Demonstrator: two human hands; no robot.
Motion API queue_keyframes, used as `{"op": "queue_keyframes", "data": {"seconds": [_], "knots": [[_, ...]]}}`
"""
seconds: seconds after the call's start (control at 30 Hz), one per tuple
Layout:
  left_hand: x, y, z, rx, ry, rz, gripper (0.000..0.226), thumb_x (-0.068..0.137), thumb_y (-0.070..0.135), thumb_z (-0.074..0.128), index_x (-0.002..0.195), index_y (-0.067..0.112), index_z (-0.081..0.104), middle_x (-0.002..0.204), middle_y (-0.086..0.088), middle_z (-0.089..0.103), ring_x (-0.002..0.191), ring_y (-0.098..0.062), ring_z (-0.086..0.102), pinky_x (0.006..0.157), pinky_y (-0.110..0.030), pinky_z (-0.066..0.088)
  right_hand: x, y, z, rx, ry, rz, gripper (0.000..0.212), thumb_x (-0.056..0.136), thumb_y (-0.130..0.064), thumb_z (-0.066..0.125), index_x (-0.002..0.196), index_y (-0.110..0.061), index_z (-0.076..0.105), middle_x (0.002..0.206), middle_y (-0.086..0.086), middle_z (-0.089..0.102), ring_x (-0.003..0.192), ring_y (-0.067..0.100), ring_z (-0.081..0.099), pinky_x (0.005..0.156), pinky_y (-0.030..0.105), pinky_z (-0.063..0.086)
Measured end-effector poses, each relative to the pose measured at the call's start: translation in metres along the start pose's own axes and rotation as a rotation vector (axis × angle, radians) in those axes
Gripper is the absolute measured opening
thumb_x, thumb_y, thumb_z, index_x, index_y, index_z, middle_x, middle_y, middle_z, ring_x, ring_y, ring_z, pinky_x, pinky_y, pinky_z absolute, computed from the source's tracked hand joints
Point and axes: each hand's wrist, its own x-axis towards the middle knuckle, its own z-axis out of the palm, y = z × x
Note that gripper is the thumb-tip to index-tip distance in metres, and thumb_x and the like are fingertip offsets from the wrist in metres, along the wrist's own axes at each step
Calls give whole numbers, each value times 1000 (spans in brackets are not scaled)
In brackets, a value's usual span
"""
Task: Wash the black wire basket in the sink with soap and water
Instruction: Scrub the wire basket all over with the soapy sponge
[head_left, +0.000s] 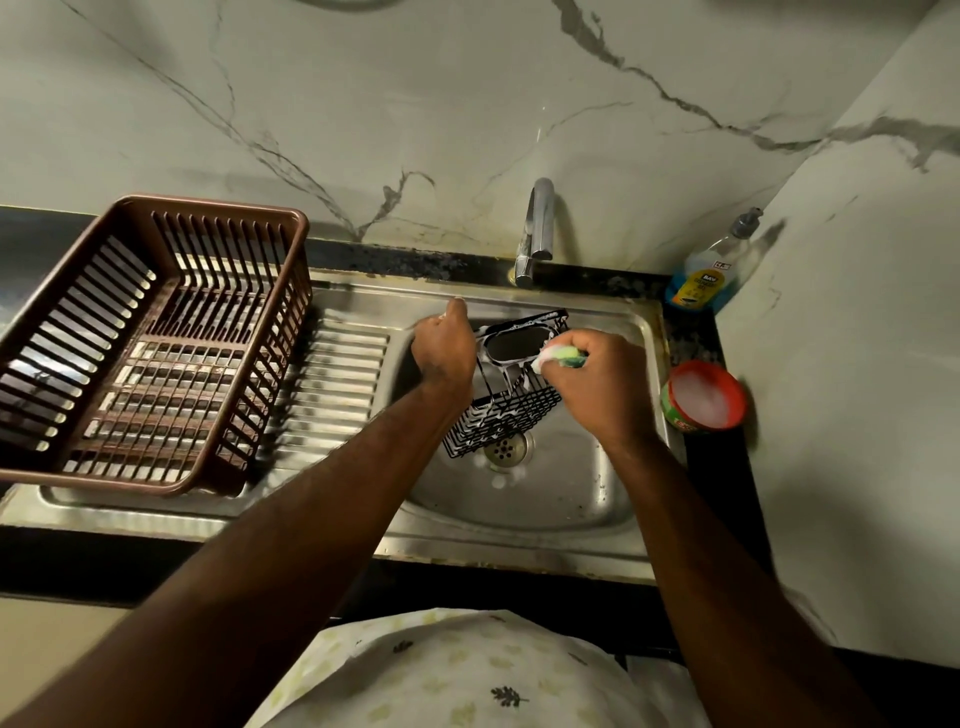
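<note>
The near half of the stainless steel sink basin (524, 506) lies bare, open from the front rim up to the drain. Its far half is blocked: the tilted black wire basket (501, 415) stands there, gripped by the left hand (444, 351). The right hand (597, 382) holds a green-and-white sponge (563, 356) against it, and the chrome tap (537, 223) rises at the back rim. A bare strip of ribbed steel drainboard (345, 374) separates the basin from the brown slatted plastic crate (156, 338). Rightward, a blue soap bottle (698, 283) and a red-rimmed round tub (706, 397) crowd the narrow dark tabletop (722, 478) — hard against the marble wall (857, 364).
</note>
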Motion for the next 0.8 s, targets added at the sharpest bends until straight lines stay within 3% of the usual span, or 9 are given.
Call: {"op": "queue_keyframes", "data": {"seconds": [0.1, 0.4, 0.63, 0.73, 0.8], "knots": [[-3, -4, 1, 0, -12, -6, 26, 100, 30, 54, 82, 11, 60, 71, -1, 52, 64, -15, 47, 54, -30, 38, 2, -3, 6, -77, -20, 15, 16, 76, -16, 80, 91, -12, 78, 76, 1, 73, 65, 12, 63, 52, 11, 34], [4, -8, -3, 17, -11, 28, 28, 95, 22, 59, 68, 18, 53, 60, 5, 44, 53, -10, 39, 46, -26, 33, -1, 1, 10, -121, -105, 79, 21, 76, -18, 81, 96, -14, 78, 78, -2, 72, 62, 1, 57, 49, 9, 36], [7, -15, -2, 22, -21, 41, 28, 87, 10, 64, 63, 16, 50, 55, 6, 41, 51, -10, 35, 40, -22, 30, -2, 2, 18, -152, -119, 79, 18, 78, -19, 79, 96, -16, 76, 82, 0, 73, 68, 10, 64, 56, 22, 52], [12, -17, -4, 3, -51, 41, 32, 85, 4, 63, 60, 18, 48, 51, 10, 39, 48, -9, 33, 42, -25, 29, -1, 7, 9, 12, -152, 165, 14, 74, -17, 82, 87, -20, 77, 75, -4, 71, 62, 1, 60, 50, 8, 41], [17, -19, -6, -12, -56, 19, 37, 86, 2, 63, 57, 19, 47, 47, 12, 37, 48, -9, 32, 43, -26, 28, 4, 10, -1, 342, -73, 354, 11, 72, -14, 82, 81, -19, 77, 73, -2, 73, 62, 9, 64, 55, 17, 48]]}}
